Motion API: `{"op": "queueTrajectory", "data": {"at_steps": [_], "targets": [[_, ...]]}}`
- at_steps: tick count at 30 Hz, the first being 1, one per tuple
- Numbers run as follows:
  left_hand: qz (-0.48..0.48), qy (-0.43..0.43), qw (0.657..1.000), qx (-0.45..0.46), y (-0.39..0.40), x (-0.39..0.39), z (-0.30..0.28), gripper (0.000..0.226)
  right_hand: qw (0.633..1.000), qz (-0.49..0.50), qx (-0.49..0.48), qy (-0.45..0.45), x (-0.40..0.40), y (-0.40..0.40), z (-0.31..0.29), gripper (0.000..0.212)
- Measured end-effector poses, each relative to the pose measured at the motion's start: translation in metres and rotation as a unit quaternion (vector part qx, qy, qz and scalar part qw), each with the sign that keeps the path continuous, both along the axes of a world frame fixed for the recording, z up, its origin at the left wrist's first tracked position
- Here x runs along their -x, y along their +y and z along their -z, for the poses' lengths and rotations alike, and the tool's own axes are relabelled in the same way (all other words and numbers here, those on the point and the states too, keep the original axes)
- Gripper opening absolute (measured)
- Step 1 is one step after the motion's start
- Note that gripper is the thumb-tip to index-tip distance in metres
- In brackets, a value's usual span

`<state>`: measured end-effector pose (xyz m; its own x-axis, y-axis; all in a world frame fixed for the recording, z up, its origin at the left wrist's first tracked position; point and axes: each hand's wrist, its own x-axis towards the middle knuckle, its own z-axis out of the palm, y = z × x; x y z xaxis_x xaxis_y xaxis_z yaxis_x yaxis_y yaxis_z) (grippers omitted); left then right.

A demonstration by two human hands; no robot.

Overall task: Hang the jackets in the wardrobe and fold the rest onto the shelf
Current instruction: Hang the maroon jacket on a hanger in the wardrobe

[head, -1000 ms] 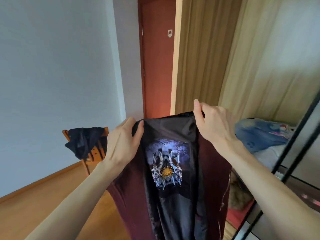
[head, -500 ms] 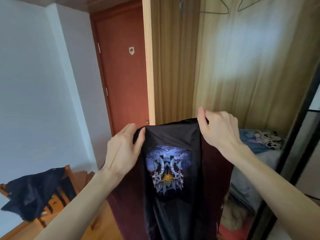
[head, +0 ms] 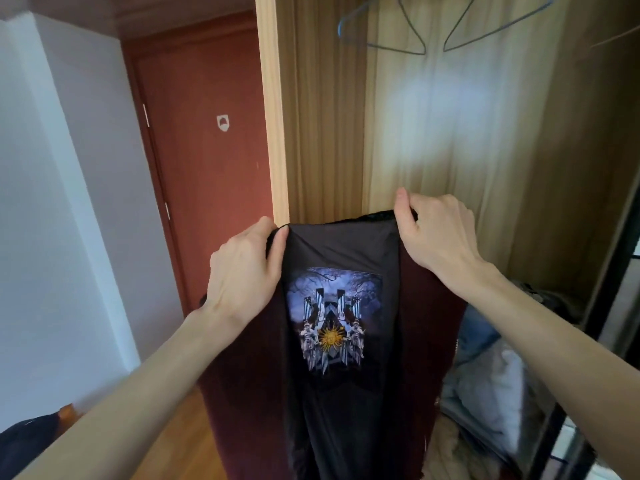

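My left hand (head: 246, 268) and right hand (head: 436, 233) each pinched a top corner of the jacket (head: 339, 341), held at frame centre, lining and printed patch toward me, long axis hanging straight down. Empty wire hangers (head: 398, 32) hung at upper right, well above; right hand nearer. Wardrobe (head: 519, 140) open behind.

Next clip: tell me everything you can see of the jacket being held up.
The jacket is dark maroon outside with a smooth black lining that bears a printed patch with a gold sun. It hangs open, lining toward the camera, in front of the wardrobe. The left hand and right hand each grip its top edge. A zip edge shows at right. Its lower end is out of frame.
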<state>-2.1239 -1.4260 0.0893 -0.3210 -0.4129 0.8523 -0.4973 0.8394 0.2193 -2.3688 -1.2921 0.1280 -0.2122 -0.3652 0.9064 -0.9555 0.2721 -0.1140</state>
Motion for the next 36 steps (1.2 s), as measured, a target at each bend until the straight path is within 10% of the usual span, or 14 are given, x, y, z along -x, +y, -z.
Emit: {"op": "queueTrajectory", "data": {"at_steps": [16,36], "targets": [[0.169,-0.103,0.98,0.009,-0.078,0.095,-0.097,0.042,0.994,-0.055,0.048,-0.085,0.118,-0.064,-0.054,0.06],[-0.034,-0.069,0.976,0.202,-0.089,0.181,-0.214,0.031,0.998,0.004,0.057,0.025,0.186,-0.135,-0.143,0.046]]}}
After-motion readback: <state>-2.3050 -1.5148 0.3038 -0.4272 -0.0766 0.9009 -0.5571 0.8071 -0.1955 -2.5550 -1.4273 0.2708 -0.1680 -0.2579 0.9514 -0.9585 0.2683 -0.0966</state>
